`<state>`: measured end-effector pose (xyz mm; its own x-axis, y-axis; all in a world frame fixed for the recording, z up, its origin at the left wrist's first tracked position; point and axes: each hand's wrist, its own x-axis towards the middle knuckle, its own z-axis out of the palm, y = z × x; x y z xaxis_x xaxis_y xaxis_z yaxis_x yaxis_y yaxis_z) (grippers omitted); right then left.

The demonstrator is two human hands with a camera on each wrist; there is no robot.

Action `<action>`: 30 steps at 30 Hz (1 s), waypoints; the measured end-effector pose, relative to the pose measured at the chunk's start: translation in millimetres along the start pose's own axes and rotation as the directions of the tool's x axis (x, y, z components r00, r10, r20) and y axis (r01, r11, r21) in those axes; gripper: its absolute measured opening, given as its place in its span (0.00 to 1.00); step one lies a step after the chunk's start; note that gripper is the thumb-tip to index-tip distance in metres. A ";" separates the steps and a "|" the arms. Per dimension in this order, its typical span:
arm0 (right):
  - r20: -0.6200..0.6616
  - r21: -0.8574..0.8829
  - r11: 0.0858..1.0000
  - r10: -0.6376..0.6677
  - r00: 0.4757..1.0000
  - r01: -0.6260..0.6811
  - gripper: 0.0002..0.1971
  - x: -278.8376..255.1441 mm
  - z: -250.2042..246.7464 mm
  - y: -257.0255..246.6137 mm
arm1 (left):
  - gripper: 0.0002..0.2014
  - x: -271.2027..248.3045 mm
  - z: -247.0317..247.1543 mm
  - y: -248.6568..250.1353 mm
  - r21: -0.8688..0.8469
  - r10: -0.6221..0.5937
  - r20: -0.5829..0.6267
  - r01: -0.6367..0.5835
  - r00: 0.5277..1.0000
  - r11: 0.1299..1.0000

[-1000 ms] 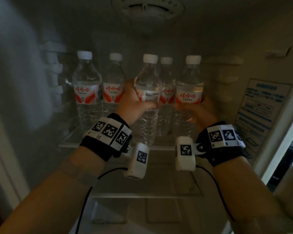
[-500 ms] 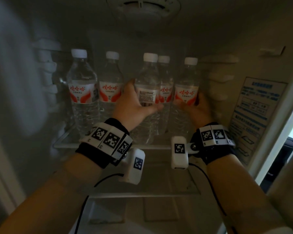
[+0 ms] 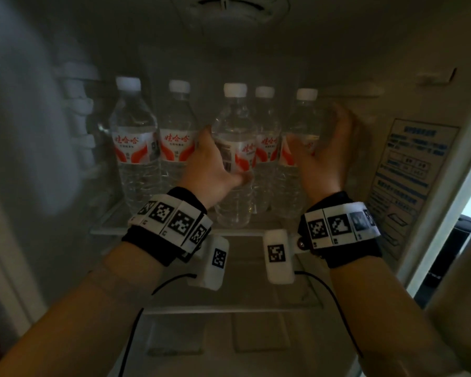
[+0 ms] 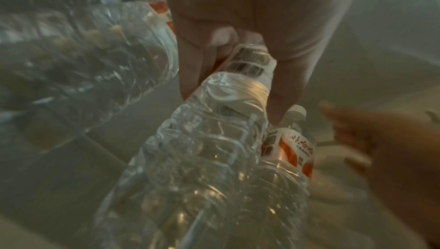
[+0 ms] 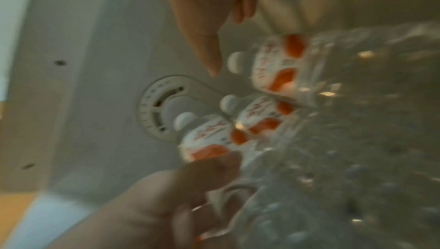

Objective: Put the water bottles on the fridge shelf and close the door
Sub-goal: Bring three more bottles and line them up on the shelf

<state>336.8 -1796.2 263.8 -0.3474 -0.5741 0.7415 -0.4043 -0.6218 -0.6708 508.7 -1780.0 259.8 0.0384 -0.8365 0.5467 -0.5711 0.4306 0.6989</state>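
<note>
Several clear water bottles with white caps and red-and-white labels stand on the upper glass fridge shelf [image 3: 112, 225]. My left hand [image 3: 218, 159] grips the middle front bottle [image 3: 235, 123] at its label, fingers curled round it; the left wrist view shows the same bottle [image 4: 214, 140] up close. My right hand [image 3: 317, 129] is spread open beside the rightmost bottle [image 3: 305, 115], holding nothing. Its blurred fingers [image 5: 202, 27] hang apart from the labelled bottles [image 5: 273, 61] in the right wrist view. Two more bottles [image 3: 133, 148] stand at the left and one [image 3: 265, 123] behind the middle.
The fridge's right wall with a blue printed sticker [image 3: 408, 172] lies close to my right hand. A round dial housing [image 3: 229, 6] sits in the ceiling above. A lower shelf [image 3: 229, 308] runs beneath my wrists. The door opening edge [image 3: 462, 186] is at the far right.
Both hands pushed their bottles further in onto the shelf. My right hand has let go of the rightmost bottle and spread open; my left still holds the middle bottle.
</note>
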 end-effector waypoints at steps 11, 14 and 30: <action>0.546 -0.187 0.955 -0.094 0.832 0.231 0.34 20.8 47.3 -52.1 | 0.47 3.3 -18.2 1.2 0.144 0.046 0.122 -0.064 0.991 0.988; 0.563 -0.140 0.983 -0.022 0.826 0.122 0.36 23.1 57.5 -55.7 | 0.34 -2.5 -37.9 11.0 0.238 0.100 0.050 -0.109 0.994 0.965; 0.407 0.061 0.996 0.039 0.912 -0.070 0.16 33.6 85.8 -64.8 | 0.47 4.5 -90.7 -76.8 -0.168 -0.236 -0.302 0.192 0.924 0.967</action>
<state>423.9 -1820.9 330.7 0.0120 -0.7650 0.6439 -0.3264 -0.6117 -0.7206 627.1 -1786.1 250.3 0.4178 -0.7716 0.4796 -0.4069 0.3131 0.8581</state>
